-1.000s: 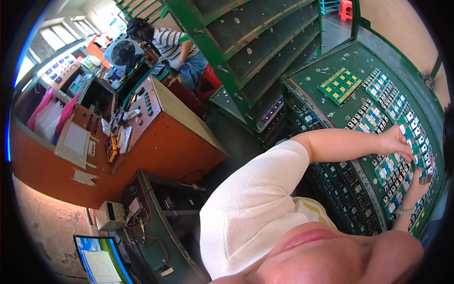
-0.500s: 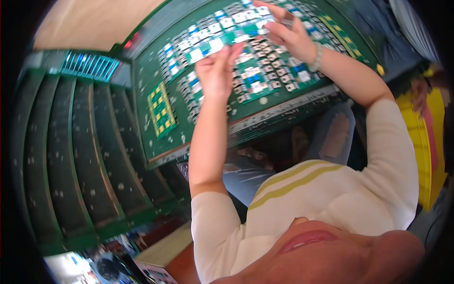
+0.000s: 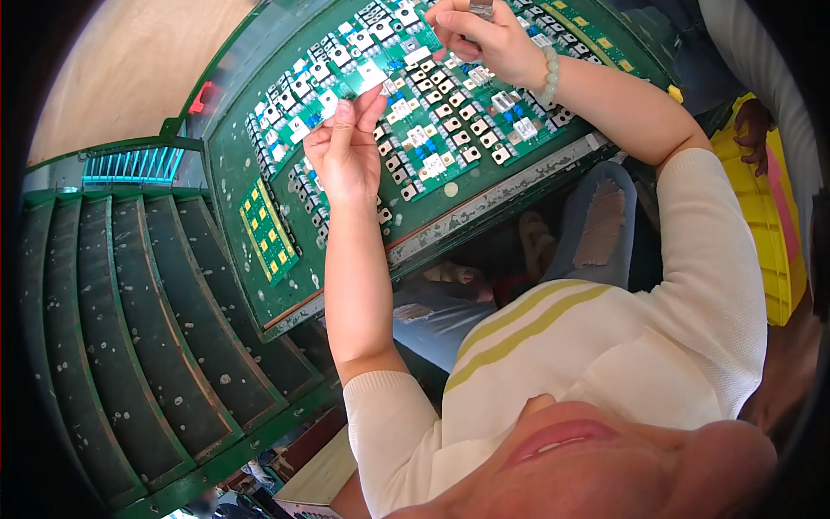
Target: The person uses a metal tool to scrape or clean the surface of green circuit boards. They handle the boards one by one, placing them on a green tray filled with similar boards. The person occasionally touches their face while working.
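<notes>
A narrow green circuit board (image 3: pixel 372 73) with white square parts is held up at a slant above the table. My left hand (image 3: pixel 344 160) is closed, its thumb and fingertips pinching the near edge of that board. Close to the board's right end, my right hand (image 3: pixel 506 52) has its fingers curled in. What they grip is hidden, and a small grey piece (image 3: pixel 482 9) shows on or between the fingers. Beneath and around both hands lie several green circuit boards (image 3: pixel 424 138) with black, white and blue components.
The green table (image 3: pixel 229 173) has a worn metal front edge (image 3: pixel 484 195). At left stands a dark slatted rack (image 3: pixel 130 329), with a blue barred basket (image 3: pixel 134 166) behind it. A gold-padded board (image 3: pixel 270 229) lies near the table's left corner. Another person's hand (image 3: pixel 754 130) rests by a yellow crate (image 3: pixel 778 268).
The view has shifted, and the table appears further left. My right hand's fingers, spread around the board's end before, are now more curled. My left hand still pinches the board.
</notes>
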`<action>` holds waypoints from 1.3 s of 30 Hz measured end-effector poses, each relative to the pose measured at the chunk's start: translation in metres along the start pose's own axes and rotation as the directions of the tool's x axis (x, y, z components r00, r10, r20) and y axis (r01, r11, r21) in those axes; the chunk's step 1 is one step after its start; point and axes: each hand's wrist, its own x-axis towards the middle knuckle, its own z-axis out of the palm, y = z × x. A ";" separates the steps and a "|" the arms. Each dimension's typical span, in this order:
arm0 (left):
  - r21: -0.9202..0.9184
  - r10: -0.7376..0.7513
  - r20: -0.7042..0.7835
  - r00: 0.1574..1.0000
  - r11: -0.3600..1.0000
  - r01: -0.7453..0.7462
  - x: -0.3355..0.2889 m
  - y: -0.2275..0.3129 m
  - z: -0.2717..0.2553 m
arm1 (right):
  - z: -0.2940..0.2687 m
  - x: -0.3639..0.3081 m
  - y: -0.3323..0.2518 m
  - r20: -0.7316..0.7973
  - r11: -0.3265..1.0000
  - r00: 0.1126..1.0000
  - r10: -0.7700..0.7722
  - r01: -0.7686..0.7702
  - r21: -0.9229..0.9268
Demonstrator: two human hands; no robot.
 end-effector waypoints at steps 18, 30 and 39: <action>-0.175 -0.051 0.033 0.998 0.983 0.056 0.004 0.002 -0.008 | 0.002 -0.007 -0.004 0.166 0.964 0.976 -0.141 0.173 -0.201; -0.261 -0.114 -0.011 0.993 0.959 0.107 0.007 0.003 -0.010 | 0.001 -0.008 -0.005 0.255 0.967 0.958 -0.132 0.180 -0.178; -0.180 0.015 0.191 0.982 0.983 0.020 0.008 0.005 -0.021 | 0.002 -0.009 -0.001 0.218 0.990 0.975 -0.040 0.068 -0.123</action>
